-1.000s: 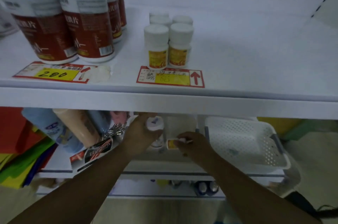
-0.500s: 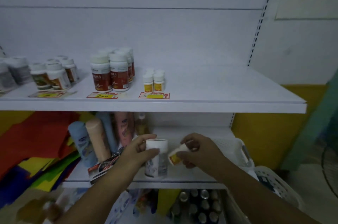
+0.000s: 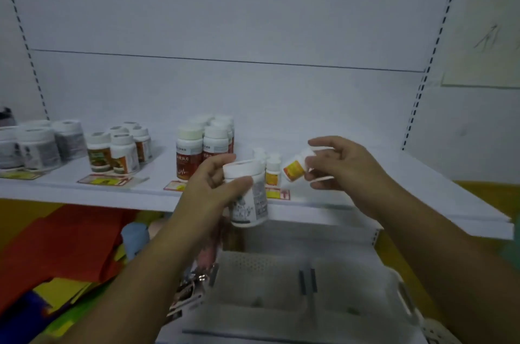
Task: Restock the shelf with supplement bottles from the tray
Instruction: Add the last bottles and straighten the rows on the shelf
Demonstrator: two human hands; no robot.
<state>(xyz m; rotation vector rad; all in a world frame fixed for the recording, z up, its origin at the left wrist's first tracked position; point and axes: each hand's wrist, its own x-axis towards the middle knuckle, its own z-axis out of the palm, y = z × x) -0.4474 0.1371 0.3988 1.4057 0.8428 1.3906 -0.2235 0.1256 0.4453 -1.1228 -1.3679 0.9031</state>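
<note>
My left hand grips a white bottle with a grey label, held upright just in front of the white shelf's edge. My right hand holds a small white bottle with a yellow-orange label, tilted on its side, above the shelf's front right part. Small yellow-labelled bottles stand on the shelf between my hands. Below, the white perforated tray lies on the lower shelf.
On the shelf stand red-labelled bottles, brown-labelled bottles and grey-labelled bottles to the left, with price tags at the edge. Coloured packs lie lower left. Slotted uprights frame the back panel.
Both hands have risen from the lower shelf to the upper shelf's level, each carrying its bottle. The view has tilted up and drawn back.
</note>
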